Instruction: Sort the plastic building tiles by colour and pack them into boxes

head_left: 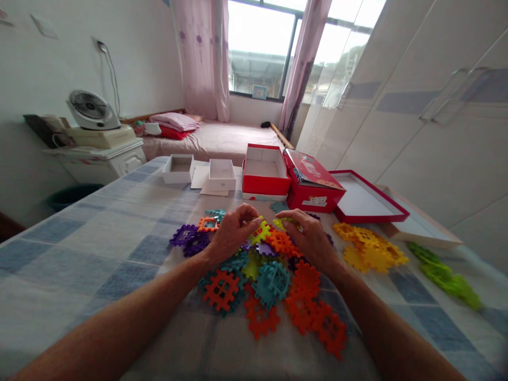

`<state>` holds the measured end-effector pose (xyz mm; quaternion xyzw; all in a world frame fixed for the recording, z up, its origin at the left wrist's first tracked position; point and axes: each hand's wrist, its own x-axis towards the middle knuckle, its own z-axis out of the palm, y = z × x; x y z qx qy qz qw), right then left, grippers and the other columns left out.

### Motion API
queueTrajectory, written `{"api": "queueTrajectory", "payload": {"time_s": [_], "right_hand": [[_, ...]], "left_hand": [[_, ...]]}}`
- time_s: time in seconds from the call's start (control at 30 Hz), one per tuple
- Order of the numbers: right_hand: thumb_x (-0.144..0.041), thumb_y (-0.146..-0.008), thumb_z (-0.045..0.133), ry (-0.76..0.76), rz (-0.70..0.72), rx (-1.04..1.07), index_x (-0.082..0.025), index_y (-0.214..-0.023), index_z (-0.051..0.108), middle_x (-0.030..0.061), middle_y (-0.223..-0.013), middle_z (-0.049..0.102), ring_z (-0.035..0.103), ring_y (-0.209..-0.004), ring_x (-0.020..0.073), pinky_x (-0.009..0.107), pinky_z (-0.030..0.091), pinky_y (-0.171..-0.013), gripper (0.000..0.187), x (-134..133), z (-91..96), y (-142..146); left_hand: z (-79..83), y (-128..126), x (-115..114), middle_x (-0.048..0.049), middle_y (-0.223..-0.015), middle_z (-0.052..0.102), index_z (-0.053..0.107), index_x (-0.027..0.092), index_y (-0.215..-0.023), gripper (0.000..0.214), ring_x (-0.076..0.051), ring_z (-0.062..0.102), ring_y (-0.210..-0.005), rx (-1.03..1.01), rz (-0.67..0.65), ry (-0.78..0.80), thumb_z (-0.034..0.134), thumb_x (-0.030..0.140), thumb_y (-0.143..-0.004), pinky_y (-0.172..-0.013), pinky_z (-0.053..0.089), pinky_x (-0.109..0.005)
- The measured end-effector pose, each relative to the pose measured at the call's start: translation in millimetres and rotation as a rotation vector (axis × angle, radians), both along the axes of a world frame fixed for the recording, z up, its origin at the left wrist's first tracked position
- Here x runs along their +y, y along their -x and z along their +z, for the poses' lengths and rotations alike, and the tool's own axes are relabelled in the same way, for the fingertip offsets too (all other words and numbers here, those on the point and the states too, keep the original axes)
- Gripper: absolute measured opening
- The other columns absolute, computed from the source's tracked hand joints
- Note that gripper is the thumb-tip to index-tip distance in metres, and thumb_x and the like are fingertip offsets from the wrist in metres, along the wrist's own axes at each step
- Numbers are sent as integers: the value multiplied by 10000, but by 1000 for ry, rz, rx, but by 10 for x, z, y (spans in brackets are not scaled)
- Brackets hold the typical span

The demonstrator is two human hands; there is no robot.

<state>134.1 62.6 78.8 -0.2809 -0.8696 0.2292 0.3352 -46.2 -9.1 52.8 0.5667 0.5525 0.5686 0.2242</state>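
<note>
A heap of plastic interlocking tiles (273, 286) in orange, teal, purple and lime lies on the checked tablecloth (103, 238) in front of me. My left hand (232, 230) is closed in a pinch on a lime-green tile (260, 232) at the top of the heap. Opposite it, my right hand (307, 235) has its fingers curled on another lime-green tile (284, 222). The two tiles nearly meet between my fingertips. Purple tiles (190, 239) lie just left of my left hand.
Yellow tiles (367, 248) and green tiles (444, 275) lie grouped to the right. Behind the heap stand an open red box (265, 172), a red printed box (313, 185), a red-rimmed lid (367, 198) and two white trays (200, 170). A bed, fan and wardrobe surround the table.
</note>
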Motion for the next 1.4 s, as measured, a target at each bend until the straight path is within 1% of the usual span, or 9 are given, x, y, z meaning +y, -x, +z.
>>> {"api": "queueTrajectory", "payload": {"time_s": [0.17, 0.3, 0.43, 0.6, 0.8, 0.97, 1.1, 1.23, 1.4], "right_hand": [[-303, -899, 435, -67, 58, -54, -223, -1080, 590, 41, -959, 589, 561, -890, 148, 264, 418, -803, 251, -225, -7, 77], [-297, -851, 524, -76, 57, -78, -214, -924, 609, 23, -866, 563, 550, -794, 137, 257, 425, -734, 140, -305, 26, 113], [-274, -849, 507, -112, -45, -28, -205, -861, 595, 30, -882, 561, 550, -824, 137, 259, 422, -751, 112, -244, 212, -41], [-279, -802, 515, -50, -410, -36, -183, -1023, 557, 42, -853, 627, 572, -699, 144, 262, 433, -662, 244, 122, 361, -906], [-250, -747, 508, 58, -995, -328, -153, -1050, 621, 97, -971, 676, 617, -840, 196, 281, 442, -737, 337, 789, 107, -2405], [-240, -705, 534, 127, -1145, -376, -110, -988, 668, 129, -885, 697, 634, -752, 219, 293, 454, -649, 339, 1020, -75, -3069], [-245, -723, 520, 161, -1134, -370, -107, -925, 685, 125, -857, 699, 640, -750, 207, 278, 461, -641, 296, 1087, -236, -3243], [-321, -780, 478, 100, -1156, -384, -78, -1051, 641, 185, -1009, 657, 613, -924, 263, 352, 463, -752, 398, 1080, -361, -3261], [-397, -793, 491, -166, -1081, -439, -159, -1098, 615, 164, -1156, 582, 522, -1081, 316, 466, 421, -869, 406, 861, -317, -2846]], "left_hand": [[44, -59, -62, -30, -890, 580, 572, 163, -772, 122, -125, 559, -766, -58, -46, -109, 618, 276, -776, -604, 456, -205], [79, -118, -127, -44, -1021, 537, 590, 168, -782, 112, -119, 561, -788, -48, -77, -133, 627, 274, -776, -610, 477, -201], [103, -68, -160, -53, -1136, 508, 579, 213, -1031, 207, -141, 568, -864, 82, -76, -180, 526, 287, -845, -699, 502, -250], [75, 126, -98, -55, -1123, 539, 596, 197, -1003, 248, -193, 518, -1059, 401, 32, -215, 379, 274, -912, -937, 411, -345], [-2, 282, -11, -53, -1152, 526, 596, 212, -990, 279, -211, 497, -1104, 560, 51, -193, 345, 313, -923, -990, 360, -382], [-5, 383, 27, -20, -1136, 520, 592, 259, -956, 281, -229, 497, -1104, 591, 106, -186, 332, 358, -919, -973, 381, -386], [-28, 445, 39, -40, -1126, 522, 597, 244, -933, 302, -231, 508, -1084, 602, 126, -165, 320, 362, -921, -956, 388, -392], [-40, 453, 39, -69, -1133, 526, 610, 203, -936, 333, -230, 505, -1094, 604, 140, -149, 313, 353, -926, -964, 376, -386], [-23, 410, 33, -63, -1129, 535, 616, 191, -944, 368, -205, 515, -1092, 601, 153, -127, 295, 370, -928, -963, 386, -334]]}}
